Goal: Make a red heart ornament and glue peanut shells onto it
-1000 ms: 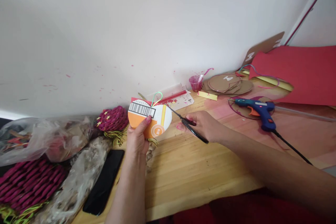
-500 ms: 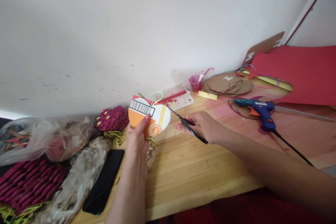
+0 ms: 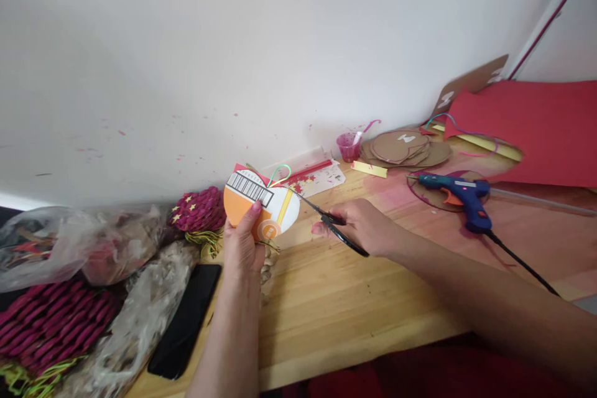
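Note:
Thumb on top, my left hand (image 3: 245, 236) grips a heart-shaped card piece (image 3: 284, 208) with an orange and white printed face, a barcode and a yellow stripe. Red paper (image 3: 239, 168) shows behind its upper left edge, and a green cord loop (image 3: 281, 173) rises from the notch at its top. In my right hand (image 3: 361, 224) is a pair of black-handled scissors (image 3: 338, 229), with fingers through the handles. The blades point left and reach the right upper edge of the heart. Whether they touch the card I cannot tell.
To the right lie a blue glue gun (image 3: 459, 193), cardboard discs (image 3: 396, 146) and red sheets (image 3: 541, 137). A pink-stained cup (image 3: 349, 148) stands near the wall. At left are a phone (image 3: 184, 323), plastic bags (image 3: 149, 298) and magenta woven pieces (image 3: 51, 323).
The heart-shaped piece has shifted slightly left and turned a little in my left hand. The scissors stay close to its right upper edge, and my right hand has barely moved.

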`<move>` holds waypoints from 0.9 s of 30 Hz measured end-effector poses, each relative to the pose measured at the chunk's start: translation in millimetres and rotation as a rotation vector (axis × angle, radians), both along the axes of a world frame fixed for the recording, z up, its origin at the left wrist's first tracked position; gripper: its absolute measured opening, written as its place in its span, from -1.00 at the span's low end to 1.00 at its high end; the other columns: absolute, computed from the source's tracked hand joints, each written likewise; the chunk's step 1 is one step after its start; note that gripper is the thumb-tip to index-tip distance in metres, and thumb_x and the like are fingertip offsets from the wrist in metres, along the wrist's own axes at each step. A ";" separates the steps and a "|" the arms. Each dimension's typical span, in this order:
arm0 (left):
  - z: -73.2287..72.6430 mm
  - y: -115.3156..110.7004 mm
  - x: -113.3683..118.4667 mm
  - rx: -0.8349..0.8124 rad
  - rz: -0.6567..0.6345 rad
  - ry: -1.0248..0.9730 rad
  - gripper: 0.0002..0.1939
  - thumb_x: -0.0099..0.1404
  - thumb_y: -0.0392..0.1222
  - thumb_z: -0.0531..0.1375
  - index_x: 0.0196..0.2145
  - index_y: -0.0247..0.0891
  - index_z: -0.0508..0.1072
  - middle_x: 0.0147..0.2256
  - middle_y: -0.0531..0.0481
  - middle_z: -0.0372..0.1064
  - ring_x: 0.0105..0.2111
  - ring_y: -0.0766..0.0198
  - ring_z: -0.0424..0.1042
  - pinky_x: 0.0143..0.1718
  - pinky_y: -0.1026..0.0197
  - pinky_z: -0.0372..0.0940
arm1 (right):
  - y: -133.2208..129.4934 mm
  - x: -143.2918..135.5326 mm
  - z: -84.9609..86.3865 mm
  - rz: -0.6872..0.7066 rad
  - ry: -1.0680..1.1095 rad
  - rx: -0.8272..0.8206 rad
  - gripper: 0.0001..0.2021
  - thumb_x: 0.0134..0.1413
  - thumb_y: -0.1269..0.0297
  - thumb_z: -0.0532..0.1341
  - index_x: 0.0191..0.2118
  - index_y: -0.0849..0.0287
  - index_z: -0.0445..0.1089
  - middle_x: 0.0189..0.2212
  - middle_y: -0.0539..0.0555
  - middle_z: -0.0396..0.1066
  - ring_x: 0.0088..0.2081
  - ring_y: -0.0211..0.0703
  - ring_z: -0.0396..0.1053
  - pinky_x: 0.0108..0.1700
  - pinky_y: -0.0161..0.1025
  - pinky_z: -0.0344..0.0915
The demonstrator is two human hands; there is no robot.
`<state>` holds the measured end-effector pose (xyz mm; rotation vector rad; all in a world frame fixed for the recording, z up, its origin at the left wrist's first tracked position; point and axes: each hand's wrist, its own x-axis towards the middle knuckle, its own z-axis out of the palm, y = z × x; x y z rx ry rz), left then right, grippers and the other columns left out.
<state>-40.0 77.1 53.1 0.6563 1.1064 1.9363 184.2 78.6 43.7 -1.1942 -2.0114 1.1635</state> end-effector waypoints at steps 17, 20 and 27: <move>-0.3 -1.6 1.4 -0.050 -0.033 -0.006 -0.60 -0.14 -0.37 0.49 -0.26 -0.28 0.60 -0.28 -0.04 0.62 -0.37 0.25 0.58 -0.31 0.25 0.52 | -1.6 -1.4 -2.0 0.017 0.052 -0.086 -0.44 0.08 -0.29 0.25 -0.53 0.15 0.19 -0.60 -0.12 0.01 -0.52 -0.31 -0.02 -0.48 -0.29 -0.11; -0.6 -0.8 0.8 -0.039 -0.031 -0.011 -0.59 -0.16 -0.37 0.50 -0.27 -0.29 0.60 -0.28 -0.04 0.62 -0.37 0.26 0.58 -0.30 0.26 0.52 | -2.0 -0.7 2.2 0.039 0.053 -0.086 -0.43 0.08 -0.29 0.24 -0.54 0.14 0.17 -0.59 -0.12 0.00 -0.52 -0.30 -0.01 -0.48 -0.29 -0.11; 2.2 1.0 -1.9 -0.033 -0.050 -0.007 -0.53 -0.22 -0.36 0.53 -0.26 -0.29 0.61 -0.28 -0.02 0.62 -0.37 0.26 0.58 -0.29 0.26 0.52 | -0.2 0.2 -0.5 0.060 0.050 -0.072 -0.49 0.10 -0.24 0.24 -0.48 0.17 0.35 -0.58 -0.10 0.07 -0.50 -0.28 0.06 -0.48 -0.30 -0.08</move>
